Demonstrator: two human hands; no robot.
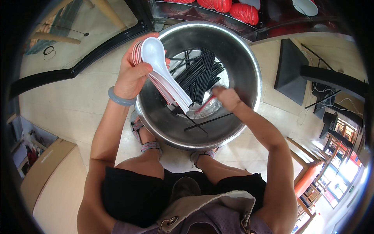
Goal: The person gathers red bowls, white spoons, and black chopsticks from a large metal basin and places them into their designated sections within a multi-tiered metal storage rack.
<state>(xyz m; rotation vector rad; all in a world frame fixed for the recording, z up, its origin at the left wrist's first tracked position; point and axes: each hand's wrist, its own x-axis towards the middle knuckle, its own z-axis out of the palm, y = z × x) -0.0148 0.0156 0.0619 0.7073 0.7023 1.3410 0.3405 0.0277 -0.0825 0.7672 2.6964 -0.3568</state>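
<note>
In my left hand [133, 70] is a nested stack of white and red soup spoons [163, 76], tilted above the left side of a large round metal basin [248, 67]. My thumb presses on the white top spoon. Inside the basin, my right hand [226, 98] is blurred and closed around the end of a red utensil [206, 104]; its far end dips towards clear water at the bottom. A heap of black chopsticks [201, 76] lies in the basin, some crossing each other. Two loose black chopsticks [195, 124] cross near its front wall.
Red bowls [244, 14] sit on a wire rack beyond the basin, with a white bowl [305, 7] farther right. A curved black frame [73, 70] runs along the left. Black equipment with cables [292, 70] and wooden chairs [309, 172] are at right. A cardboard box [49, 163] stands lower left.
</note>
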